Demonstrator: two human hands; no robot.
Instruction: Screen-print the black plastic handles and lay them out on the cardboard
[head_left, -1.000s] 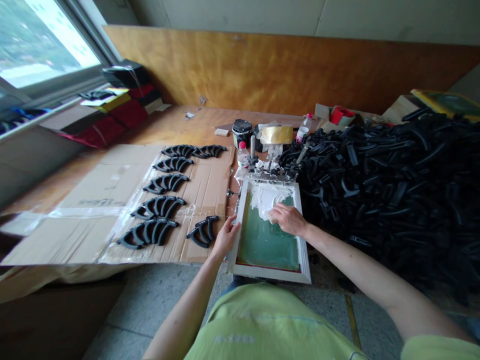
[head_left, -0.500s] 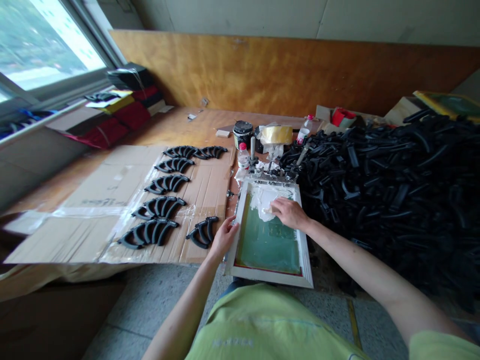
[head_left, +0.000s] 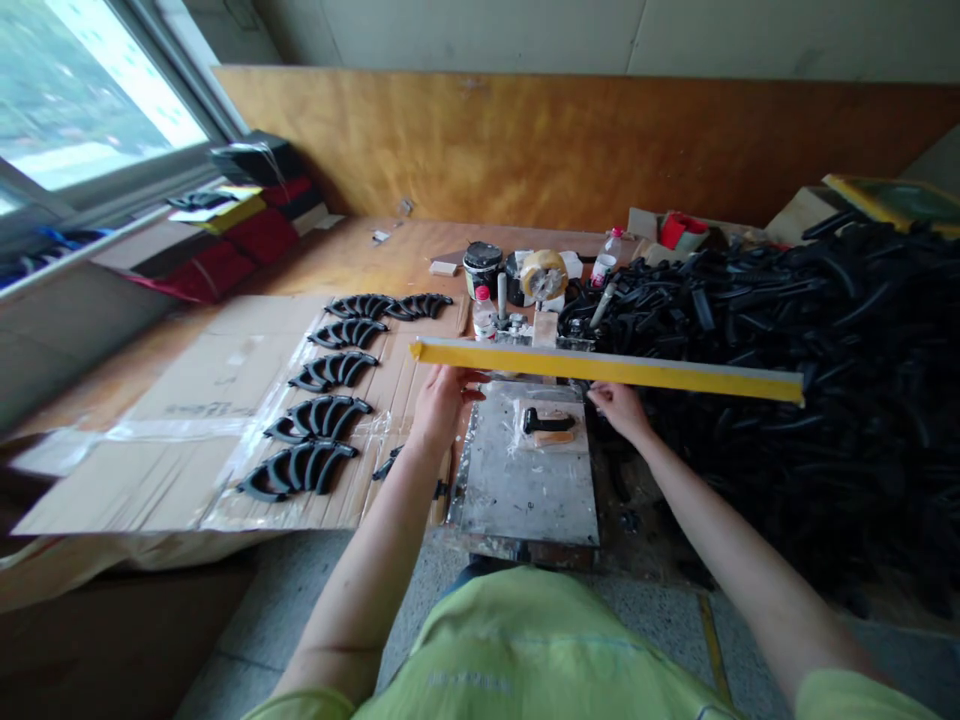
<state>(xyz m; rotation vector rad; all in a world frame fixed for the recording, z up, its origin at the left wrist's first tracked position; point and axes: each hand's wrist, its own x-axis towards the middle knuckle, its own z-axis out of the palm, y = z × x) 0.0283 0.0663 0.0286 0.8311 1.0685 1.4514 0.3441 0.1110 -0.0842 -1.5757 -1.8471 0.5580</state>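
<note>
The framed screen (head_left: 622,372) is tilted up and seen edge-on, its yellow edge stretching across above both hands. My left hand (head_left: 441,405) is just below its left end, fingers apart and pointing right; whether it touches the frame I cannot tell. My right hand (head_left: 621,410) is beneath the bar at the plate's right side, its fingers curled together; what they hold, if anything, is hidden. Between the hands lies a grey metal plate (head_left: 517,500). A black curved plastic handle (head_left: 537,421) sits on it in a taped holder.
Rows of black curved handles (head_left: 304,470) lie on cardboard (head_left: 187,400) at left. A large heap of black parts (head_left: 780,420) fills the right. Behind the plate stand a clamp post (head_left: 502,296), a tub (head_left: 482,268), a tape roll (head_left: 544,275) and a bottle (head_left: 484,312).
The screen has swung up from lying flat, uncovering the plate and black handle. My left hand has moved up and forward; my right hand has left the white ink and moved right.
</note>
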